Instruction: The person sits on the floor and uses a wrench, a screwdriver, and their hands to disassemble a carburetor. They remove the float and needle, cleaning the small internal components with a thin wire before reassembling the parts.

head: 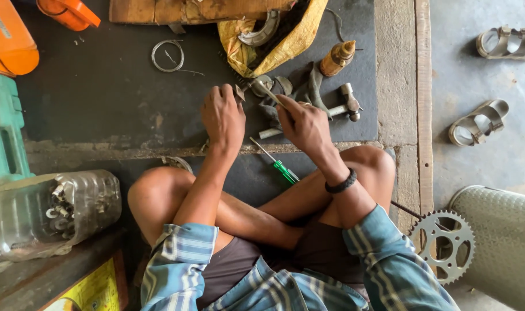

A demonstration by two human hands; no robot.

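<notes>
Both hands are out over the dark floor mat (101,98), working close together just ahead of the crossed legs. The right hand (303,124) has its fingers closed around a slim metal rod (268,92), whose long axis slants from the fist up and to the left, its far tip pointing at a small metal part (240,92). That part sits pinched in the fingers of the left hand (222,115), knuckles up, wrist straight, forearm running back toward the bent left knee. The right wrist (it wears a black band (340,183)) is cocked inward, forearm lying across the right knee.

Behind the rod, on the mat, a dark rag (305,86) lies bunched, with a hammer (346,103) beside it, head to the right. A green-handled screwdriver (277,164) lies below the hands, blade pointing up-left. Further back: a yellow sack (285,40), a brown bottle (336,57), a wire coil (167,56). A sprocket (444,245) lies by the right hip.
</notes>
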